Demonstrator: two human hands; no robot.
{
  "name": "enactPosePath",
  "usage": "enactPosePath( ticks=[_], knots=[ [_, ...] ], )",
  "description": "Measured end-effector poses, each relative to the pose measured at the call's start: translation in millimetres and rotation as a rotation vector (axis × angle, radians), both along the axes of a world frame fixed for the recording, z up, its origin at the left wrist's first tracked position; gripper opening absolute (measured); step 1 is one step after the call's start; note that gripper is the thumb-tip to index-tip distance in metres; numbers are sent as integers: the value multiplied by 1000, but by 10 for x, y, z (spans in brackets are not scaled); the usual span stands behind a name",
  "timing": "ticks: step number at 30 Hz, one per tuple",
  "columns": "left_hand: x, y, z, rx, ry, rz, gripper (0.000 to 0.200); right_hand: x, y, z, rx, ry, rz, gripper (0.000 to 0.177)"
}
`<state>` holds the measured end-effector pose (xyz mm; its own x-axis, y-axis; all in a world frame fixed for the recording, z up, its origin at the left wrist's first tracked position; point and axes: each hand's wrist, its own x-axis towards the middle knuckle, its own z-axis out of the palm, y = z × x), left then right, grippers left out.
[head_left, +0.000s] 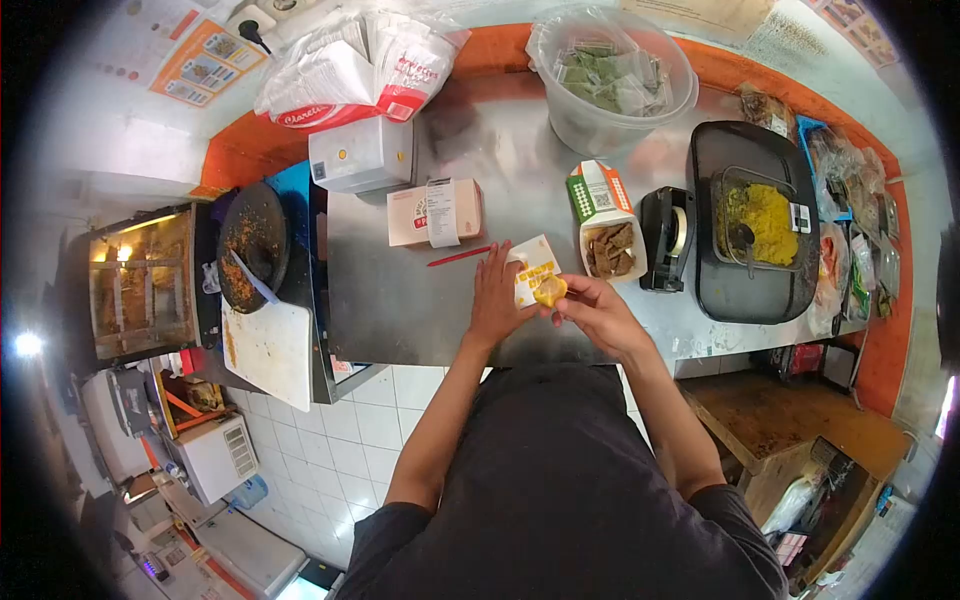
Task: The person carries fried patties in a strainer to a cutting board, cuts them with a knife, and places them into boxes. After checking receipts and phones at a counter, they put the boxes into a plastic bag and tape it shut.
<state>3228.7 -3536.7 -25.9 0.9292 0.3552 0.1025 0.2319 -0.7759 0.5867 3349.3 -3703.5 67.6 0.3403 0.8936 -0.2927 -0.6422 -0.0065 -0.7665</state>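
My left hand (493, 302) lies along the left side of a small white carton with yellow lettering (535, 262), its fingers stretched out and the thumb near the carton's front. My right hand (600, 312) pinches a small yellow piece with a pale centre (549, 291) at the carton's front end; its exact kind is too small to make out. Beyond my left fingertips a red pen (458, 257) lies on the steel table (400, 320). Right of the carton stands an open printed box (598, 195) with brown pieces (611, 250) in it.
A closed box with a paper label (408, 219) stands behind the pen. To the right are a black tape dispenser (664, 262) and a black tray (750, 300) bearing a basket of yellow food (768, 225). A clear tub (600, 125) stands at the back. Left is a stone mortar (240, 285).
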Motion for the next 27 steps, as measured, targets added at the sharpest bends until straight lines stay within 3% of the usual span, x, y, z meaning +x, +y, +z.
enactPosePath(
  ticks=[2, 4, 7, 10, 13, 15, 17, 18, 20, 23, 25, 26, 27],
  knots=[
    [-14, -43, -10, 23, 68, 9, 70, 23, -94, 355, 63, 15, 39, 28],
    [-38, -77, -51, 13, 6, 33, 73, 41, -192, 768, 245, -175, 141, 33],
    [-40, -126, 47, 7, 116, 40, 73, 57, -412, 1296, 470, 85, 288, 32],
    [-16, -138, 63, 6, 137, 26, 71, 138, -506, 1615, 712, -102, 356, 30],
    [80, -174, 155, 37, 136, 28, 67, 237, -645, 1799, 887, -118, 440, 34],
    [147, -167, 138, -13, 218, 71, 65, 263, -788, 1892, 1016, -101, 409, 38],
    [264, -200, 166, 12, 243, 106, 65, -20, -898, 1956, 1165, 22, 16, 21],
    [232, -261, 181, 11, 300, 150, 64, 211, -1036, 2036, 1161, 13, 173, 29],
    [236, -312, 119, 67, 316, 158, 66, 326, -1265, 2044, 1234, 21, 74, 29],
    [131, -262, -167, 234, 352, 80, 73, 609, -1816, 2106, 1293, 2, -61, 33],
    [75, -388, -213, 234, 329, 175, 74, 926, -2349, 2115, 1274, -27, -141, 38],
    [-64, -339, -447, 336, 404, 220, 70, 1137, -2708, 2090, 1164, -159, -86, 43],
    [-511, -98, -1284, 511, 95, 388, 68, 1299, -3038, 2032, 1031, -303, -41, 49]
  ],
)
